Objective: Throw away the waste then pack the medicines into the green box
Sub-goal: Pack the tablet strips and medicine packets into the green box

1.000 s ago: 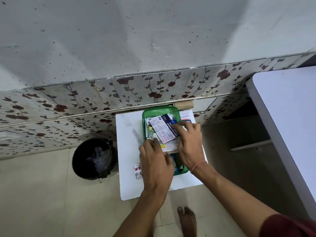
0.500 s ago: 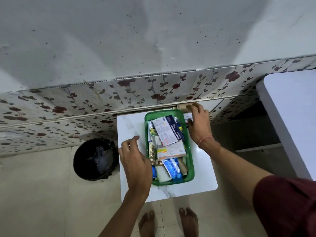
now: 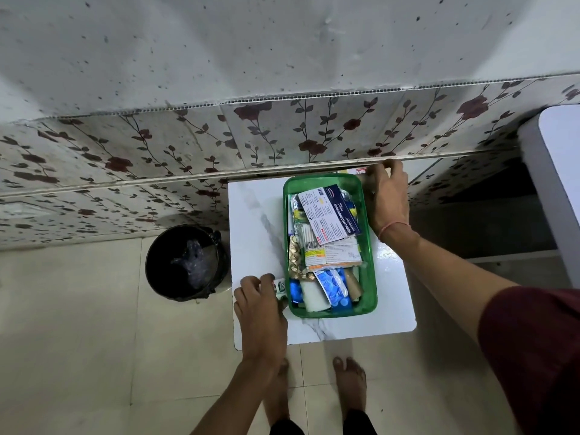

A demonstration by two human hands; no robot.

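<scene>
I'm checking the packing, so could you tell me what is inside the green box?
The green box holds a medicated dressing packet on top, blister strips and a blue packet. Whatever lies beneath these is covered.

The green box [image 3: 368,277], a translucent tub, stands lengthwise on the white table, filled with medicines [image 3: 326,243]: a carton and leaflets on top, foil and blue blister strips beneath, one small strip [image 3: 279,286] lying just outside its near left corner.
</scene>
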